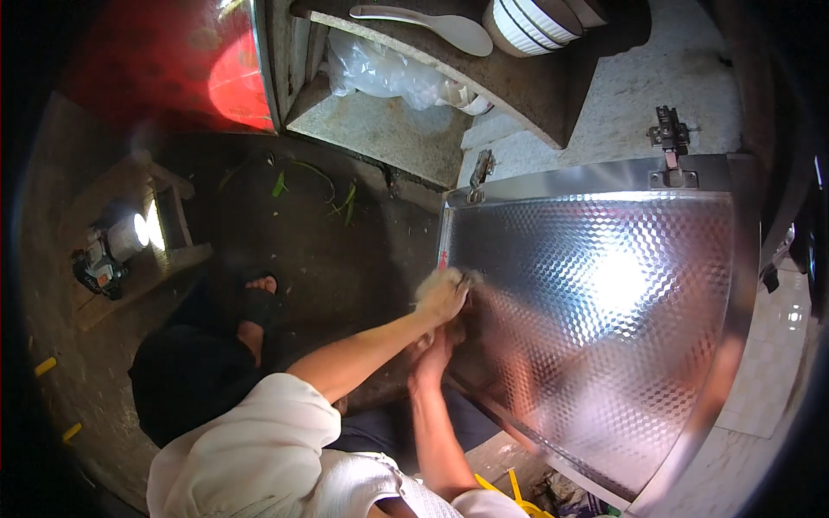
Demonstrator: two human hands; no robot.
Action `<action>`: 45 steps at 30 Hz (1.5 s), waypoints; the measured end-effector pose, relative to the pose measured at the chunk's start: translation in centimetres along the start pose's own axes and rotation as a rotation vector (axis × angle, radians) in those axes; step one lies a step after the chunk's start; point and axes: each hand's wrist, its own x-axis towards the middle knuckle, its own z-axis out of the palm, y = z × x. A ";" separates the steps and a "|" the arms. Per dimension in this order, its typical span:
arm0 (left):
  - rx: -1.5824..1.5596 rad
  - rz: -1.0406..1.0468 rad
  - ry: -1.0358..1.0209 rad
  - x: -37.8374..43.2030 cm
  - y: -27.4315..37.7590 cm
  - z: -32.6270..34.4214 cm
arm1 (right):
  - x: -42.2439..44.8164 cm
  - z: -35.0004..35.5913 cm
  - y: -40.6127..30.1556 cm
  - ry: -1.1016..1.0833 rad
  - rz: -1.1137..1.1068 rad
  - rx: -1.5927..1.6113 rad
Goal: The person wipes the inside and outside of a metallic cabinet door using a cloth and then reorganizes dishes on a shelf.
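My left hand (443,296), its fingers curled, is at the left edge of a cabinet door (537,246) with an embossed, shiny metal panel. Just below it, my right hand (432,355) is bent close to the same edge, partly in shadow. Both hands are blurred, and whatever may be between the fingers is hidden. Two metal hinges, one at the left (479,176) and one at the right (671,146), sit along the door's upper frame. The right hinge reaches to the grey cabinet wall.
Above, a stone shelf (447,71) carries a white spoon (440,29) and ribbed bowls (528,26). Clear plastic bags (388,68) fill the compartment beneath. At left a lit lamp (120,243) rests on a low wooden stool (188,256). Green leaf scraps (280,184) litter the dark floor.
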 end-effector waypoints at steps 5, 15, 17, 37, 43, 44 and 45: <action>-0.400 0.011 -0.002 5.3 4.8 -3.4 | 1.6 4.5 -5.9 -0.069 -0.161 0.090; -0.310 0.707 0.110 0.6 15.9 -8.8 | -1.5 4.6 -9.6 0.131 -0.795 -0.358; -0.290 0.800 0.145 2.0 14.7 -9.5 | 0.0 4.3 -9.5 0.028 -0.731 -0.131; -0.387 0.395 0.340 7.7 10.2 -8.0 | 2.9 8.9 -10.8 -0.070 -0.432 -0.038; -0.869 -0.073 0.258 5.2 5.6 -5.0 | 4.8 5.1 -6.4 -0.116 -0.510 -0.304; -0.861 -0.145 0.354 5.0 4.1 -3.5 | 4.6 5.0 -5.8 -0.110 -0.441 -0.251; -0.974 -0.202 0.372 4.4 3.2 -3.3 | 4.7 4.4 -5.1 -0.052 -0.324 -0.309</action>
